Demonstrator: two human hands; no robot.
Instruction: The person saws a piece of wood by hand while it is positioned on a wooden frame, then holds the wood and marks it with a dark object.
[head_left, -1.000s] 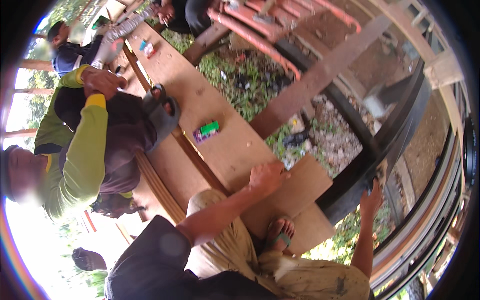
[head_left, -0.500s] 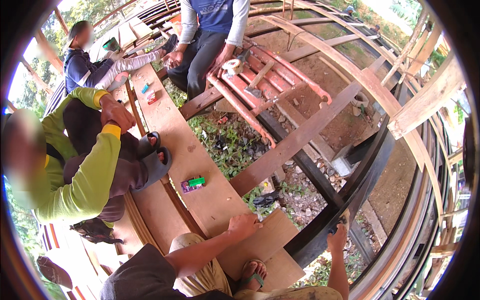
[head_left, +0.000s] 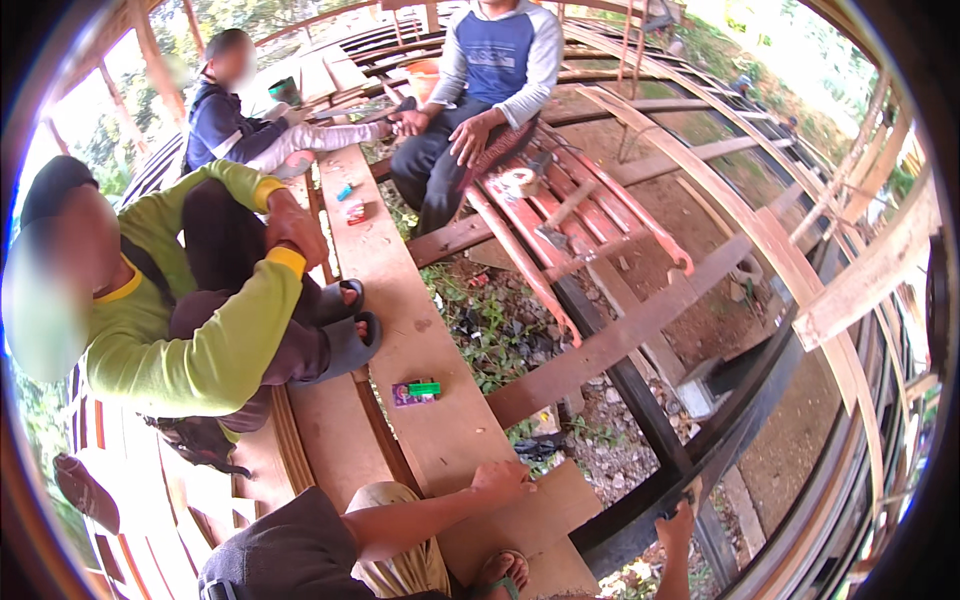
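My left hand (head_left: 502,484) lies with curled fingers at the edge of a short wooden board (head_left: 560,512), which sits across the end of a long plank (head_left: 440,335). Whatever that hand may hold is hidden. Out to the right, by a dark beam (head_left: 640,517), my right hand (head_left: 676,524) is closed around a small object (head_left: 693,490) with tan and dark parts. Its kind is too small to make out. A sandalled foot (head_left: 503,570) of mine is beside the short board.
A green lighter-like item on a purple packet (head_left: 416,392) lies on the plank. One person in yellow-green (head_left: 200,330) sits at left, another in blue and grey (head_left: 498,60) ahead, a third behind. A red metal frame (head_left: 570,215) and dark crossbeams span rubble and plants below.
The view has tilted, so the far scene sits more to the right and lower. The person in blue now rests a hand on a knee. My hands hold nearly the same pose.
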